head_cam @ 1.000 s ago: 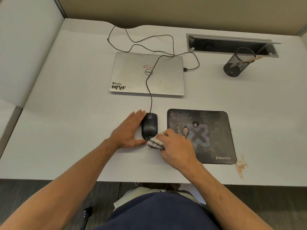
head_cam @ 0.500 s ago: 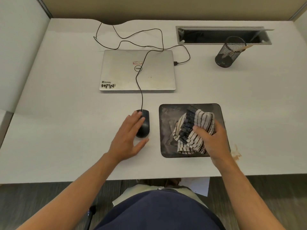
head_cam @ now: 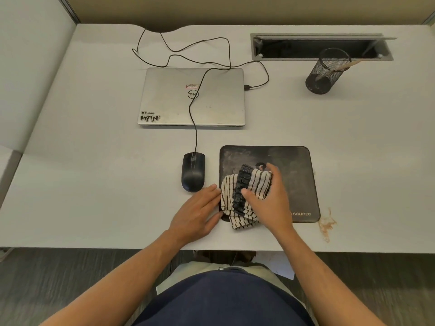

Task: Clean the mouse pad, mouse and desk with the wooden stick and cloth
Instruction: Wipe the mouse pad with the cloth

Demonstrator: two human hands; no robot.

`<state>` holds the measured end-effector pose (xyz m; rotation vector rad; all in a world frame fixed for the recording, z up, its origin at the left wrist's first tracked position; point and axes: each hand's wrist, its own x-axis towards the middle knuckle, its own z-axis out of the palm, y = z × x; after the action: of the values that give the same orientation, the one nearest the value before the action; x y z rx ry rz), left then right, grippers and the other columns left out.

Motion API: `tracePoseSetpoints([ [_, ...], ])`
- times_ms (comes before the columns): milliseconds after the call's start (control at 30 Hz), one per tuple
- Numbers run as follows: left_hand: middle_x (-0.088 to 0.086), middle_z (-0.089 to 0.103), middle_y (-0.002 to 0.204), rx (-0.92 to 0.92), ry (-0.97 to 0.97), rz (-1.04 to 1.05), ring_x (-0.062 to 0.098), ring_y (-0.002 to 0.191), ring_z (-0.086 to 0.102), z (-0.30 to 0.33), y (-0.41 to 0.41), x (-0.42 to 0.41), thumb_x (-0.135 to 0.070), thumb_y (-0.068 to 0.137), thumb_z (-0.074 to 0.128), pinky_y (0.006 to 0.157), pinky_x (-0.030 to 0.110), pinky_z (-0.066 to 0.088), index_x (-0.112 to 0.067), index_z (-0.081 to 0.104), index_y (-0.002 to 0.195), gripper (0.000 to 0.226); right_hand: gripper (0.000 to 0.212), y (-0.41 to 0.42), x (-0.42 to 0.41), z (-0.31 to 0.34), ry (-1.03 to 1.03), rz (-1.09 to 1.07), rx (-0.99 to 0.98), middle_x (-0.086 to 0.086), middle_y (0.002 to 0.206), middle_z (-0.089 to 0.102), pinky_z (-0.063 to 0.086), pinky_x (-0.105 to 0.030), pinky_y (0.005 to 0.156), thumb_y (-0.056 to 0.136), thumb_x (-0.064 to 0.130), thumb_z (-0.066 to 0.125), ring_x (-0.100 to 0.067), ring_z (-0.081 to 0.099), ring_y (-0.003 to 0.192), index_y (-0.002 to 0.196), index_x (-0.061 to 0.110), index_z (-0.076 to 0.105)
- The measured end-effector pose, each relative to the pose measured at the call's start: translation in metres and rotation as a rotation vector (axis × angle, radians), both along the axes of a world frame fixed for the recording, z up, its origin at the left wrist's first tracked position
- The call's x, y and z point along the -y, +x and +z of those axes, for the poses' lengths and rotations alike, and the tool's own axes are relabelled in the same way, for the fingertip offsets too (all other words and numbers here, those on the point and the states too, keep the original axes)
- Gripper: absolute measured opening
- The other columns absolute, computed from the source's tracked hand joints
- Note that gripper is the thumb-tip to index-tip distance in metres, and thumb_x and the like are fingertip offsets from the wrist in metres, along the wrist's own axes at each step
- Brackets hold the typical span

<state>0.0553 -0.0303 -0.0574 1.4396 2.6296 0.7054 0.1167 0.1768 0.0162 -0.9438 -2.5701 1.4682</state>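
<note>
The right hand (head_cam: pixel 270 198) grips a bunched striped cloth (head_cam: pixel 244 196), pressing it on the dark mouse pad's (head_cam: pixel 294 175) near-left part. The left hand (head_cam: pixel 197 215) lies flat and open on the white desk (head_cam: pixel 94 184), fingertips touching the pad's left edge. One black mouse (head_cam: pixel 193 171) sits at its 12 o'clock. One closed laptop (head_cam: pixel 191 97) lies beyond; at 1 o'clock, one mesh cup (head_cam: pixel 326 72) holds one wooden stick (head_cam: pixel 348 65). A brown stain (head_cam: pixel 327 225) marks the desk at 3 o'clock.

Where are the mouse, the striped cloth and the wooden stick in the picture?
mouse (head_cam: pixel 193 171): head view, middle of its black top.
striped cloth (head_cam: pixel 235 198): head view, bunched middle, on the mouse pad.
wooden stick (head_cam: pixel 348 65): head view, part sticking out of the mesh cup.
</note>
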Motion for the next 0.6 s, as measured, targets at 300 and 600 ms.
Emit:
tracePoseSetpoints([
  [300,0.008,0.048,0.145,0.034,-0.002,-0.008,0.017,0.141,0.034,0.000,-0.001,0.000,-0.036,0.096,0.053,0.116,0.038,0.030,-0.010,0.054,0.136,0.048,0.102,0.009,0.027,-0.018,0.628,0.427,-0.049,-0.015,0.152,0.025,0.038,-0.045,0.106,0.070,0.054,0.077,-0.032,0.030,0.135,0.149,0.028,0.017],
  [600,0.006,0.049,0.144,0.045,0.004,0.002,0.017,0.144,0.029,0.001,0.000,-0.002,-0.028,0.095,0.055,0.117,0.040,0.027,-0.009,0.057,0.132,0.042,0.063,0.010,0.033,-0.028,0.813,0.716,0.041,-0.016,0.151,0.033,0.041,-0.056,0.094,0.078,0.026,0.068,-0.048,0.029,0.135,0.138,0.022,0.047],
])
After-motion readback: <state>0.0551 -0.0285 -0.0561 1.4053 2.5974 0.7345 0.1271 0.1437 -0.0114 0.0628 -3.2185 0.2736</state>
